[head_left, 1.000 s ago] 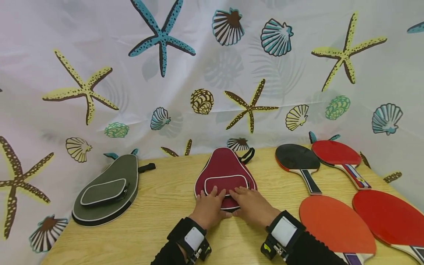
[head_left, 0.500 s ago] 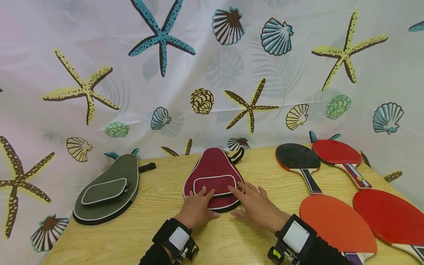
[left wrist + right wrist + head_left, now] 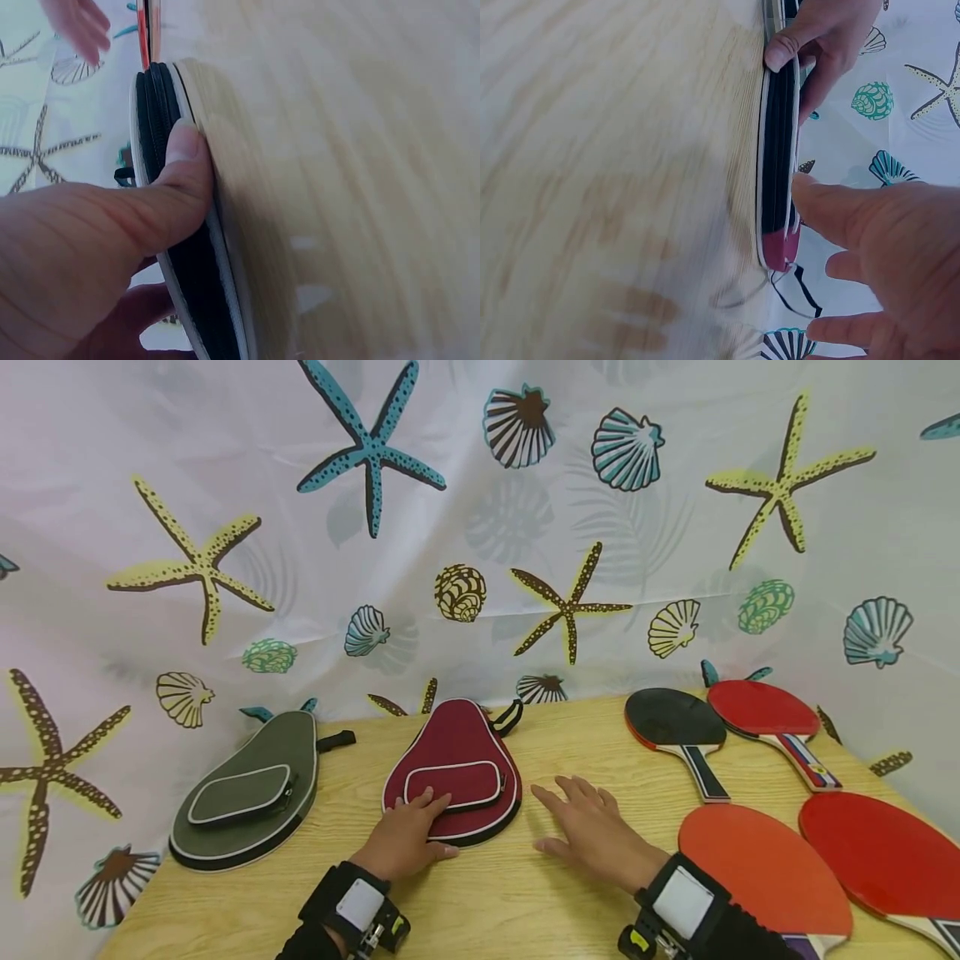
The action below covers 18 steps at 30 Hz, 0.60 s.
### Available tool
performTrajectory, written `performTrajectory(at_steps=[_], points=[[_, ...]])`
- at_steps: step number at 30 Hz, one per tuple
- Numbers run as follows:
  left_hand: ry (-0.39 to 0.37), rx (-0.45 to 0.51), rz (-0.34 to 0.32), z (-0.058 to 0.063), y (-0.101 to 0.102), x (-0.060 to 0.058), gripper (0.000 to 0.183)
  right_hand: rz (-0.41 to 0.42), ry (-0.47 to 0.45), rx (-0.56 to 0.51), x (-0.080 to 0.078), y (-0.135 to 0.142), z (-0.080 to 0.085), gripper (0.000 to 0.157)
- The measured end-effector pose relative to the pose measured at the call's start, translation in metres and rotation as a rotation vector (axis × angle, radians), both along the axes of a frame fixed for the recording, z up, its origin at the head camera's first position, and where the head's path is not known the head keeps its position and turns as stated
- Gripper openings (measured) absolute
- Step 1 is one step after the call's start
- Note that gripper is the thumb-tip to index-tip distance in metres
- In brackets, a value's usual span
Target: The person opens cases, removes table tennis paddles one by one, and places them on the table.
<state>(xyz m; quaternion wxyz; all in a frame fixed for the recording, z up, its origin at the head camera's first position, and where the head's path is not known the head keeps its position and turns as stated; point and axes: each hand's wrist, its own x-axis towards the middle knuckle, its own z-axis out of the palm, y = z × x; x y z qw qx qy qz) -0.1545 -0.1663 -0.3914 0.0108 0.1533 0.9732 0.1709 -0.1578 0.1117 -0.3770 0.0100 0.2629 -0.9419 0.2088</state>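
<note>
A dark red padded table tennis bat case point(image 3: 452, 743) with white piping and a front pocket lies on the table, its narrow end away from me. My left hand point(image 3: 401, 839) holds its near left part, fingers over the top. In the left wrist view, the thumb point(image 3: 185, 169) lies against the black zipped edge. My right hand point(image 3: 592, 835) is off to the right of the case, fingers spread and holding nothing. A gap shows between that hand and the case. In the right wrist view, the case's black strap point(image 3: 802, 292) shows at its narrow end.
A grey-green bat case point(image 3: 247, 793) lies at the left. On the right are a black bat point(image 3: 675, 717), a red bat point(image 3: 763, 706), an orange-red bat point(image 3: 761, 860) and another red bat point(image 3: 885, 852). A sea-patterned cloth point(image 3: 420, 527) hangs behind the wooden table point(image 3: 480, 902).
The red case has slid left along the table with my left hand. My right hand has come off it and moved right. The grey-green case and the bats have stayed put.
</note>
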Motion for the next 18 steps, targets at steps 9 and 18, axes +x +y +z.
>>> performTrajectory(at_steps=[9, 18], points=[[-0.04, 0.007, 0.02, 0.003, -0.022, 0.003, 0.073, -0.017, -0.029, -0.005, 0.002, 0.008, -0.003, 0.062], [-0.045, 0.02, 0.053, 0.005, -0.046, 0.008, 0.073, 0.0, -0.032, -0.011, 0.001, 0.005, -0.004, 0.063]])
